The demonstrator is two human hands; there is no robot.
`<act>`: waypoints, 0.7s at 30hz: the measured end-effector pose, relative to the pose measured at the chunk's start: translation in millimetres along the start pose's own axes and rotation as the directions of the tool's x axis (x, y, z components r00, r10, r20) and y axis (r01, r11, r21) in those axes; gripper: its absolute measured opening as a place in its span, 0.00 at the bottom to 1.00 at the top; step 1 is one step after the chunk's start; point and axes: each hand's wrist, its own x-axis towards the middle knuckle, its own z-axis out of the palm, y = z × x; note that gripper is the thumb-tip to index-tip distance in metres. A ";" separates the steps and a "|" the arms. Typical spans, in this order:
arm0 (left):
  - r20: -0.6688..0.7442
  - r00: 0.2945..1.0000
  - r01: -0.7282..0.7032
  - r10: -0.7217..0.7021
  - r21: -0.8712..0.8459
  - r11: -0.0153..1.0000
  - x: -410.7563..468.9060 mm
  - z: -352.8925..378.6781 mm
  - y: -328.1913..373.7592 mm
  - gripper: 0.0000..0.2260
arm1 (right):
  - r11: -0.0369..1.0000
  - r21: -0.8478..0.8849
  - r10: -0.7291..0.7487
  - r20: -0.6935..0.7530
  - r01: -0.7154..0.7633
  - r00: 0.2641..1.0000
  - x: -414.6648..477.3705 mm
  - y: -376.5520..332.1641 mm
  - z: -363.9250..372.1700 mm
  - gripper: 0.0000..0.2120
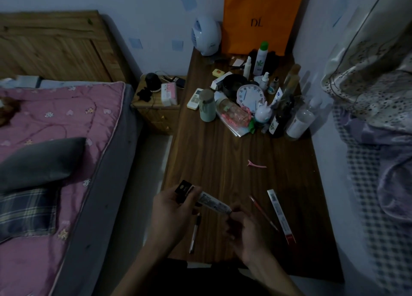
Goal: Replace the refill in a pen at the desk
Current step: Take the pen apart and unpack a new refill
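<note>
Holding a slim white cardboard refill box with a black end [211,201] between both hands, above the dark wooden desk [223,157]. Left hand [171,208] wraps the black end. Right hand [243,231] pinches the white end, probably at the flap, but it's too dim to confirm. A slim pen with a dark grip [194,235] lies just below the left hand. A thin red refill [264,213] and a flat white-and-red packet [281,216] lie right of the right hand. The box is light and crushable, so grip its edges. Refills are likely thin, bendy and slippery: take one mid-shaft, not by the tip.
</note>
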 end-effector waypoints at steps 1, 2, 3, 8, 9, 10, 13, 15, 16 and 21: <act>0.008 1.000 0.003 -0.003 -0.004 1.000 0.5 -0.9 0.9 0.05 | 1.000 0.014 0.003 0.010 -0.003 1.000 -0.4 -0.6 -0.9 0.15; 0.007 1.000 0.015 -0.015 -0.012 1.000 1.4 -2.0 1.1 0.05 | 1.000 0.020 -0.002 0.023 0.001 1.000 -1.0 -1.5 -1.4 0.18; 0.000 0.999 0.032 -0.032 -0.027 0.999 2.1 -3.4 0.4 0.05 | 1.000 0.019 -0.009 0.035 0.008 0.999 -1.5 -2.4 -1.5 0.19; -0.007 0.999 0.045 -0.046 -0.084 0.995 1.3 -5.8 -2.3 0.13 | 1.000 0.014 -0.004 0.024 0.004 1.000 -0.6 -0.6 0.6 0.19; 0.008 0.999 0.046 -0.046 -0.088 0.995 0.5 -4.7 -2.3 0.13 | 0.999 0.045 0.003 0.022 -0.004 1.000 0.0 0.6 1.6 0.19; 0.019 0.999 0.046 -0.045 -0.088 0.995 -0.3 -3.4 -2.5 0.12 | 0.997 0.079 0.012 0.021 -0.014 1.000 0.5 1.6 2.4 0.21; 0.013 0.999 0.047 -0.046 -0.095 0.994 0.0 -2.2 -3.6 0.11 | 0.988 0.152 0.040 0.000 -0.040 0.999 3.5 3.2 1.0 0.24; -0.006 0.999 0.053 -0.054 -0.122 0.991 1.9 -3.7 -3.7 0.13 | 0.986 0.161 0.037 -0.015 -0.034 0.999 4.8 3.3 -3.3 0.25; -0.014 0.998 0.059 -0.061 -0.132 0.990 2.7 -3.9 -3.6 0.14 | 0.988 0.155 0.029 -0.021 -0.026 0.999 5.4 3.4 -5.4 0.24; -0.027 0.994 0.101 -0.105 -0.122 0.987 5.8 -3.2 -10.2 0.07 | 0.990 0.138 -0.015 -0.049 0.021 0.999 9.2 3.4 -5.1 0.13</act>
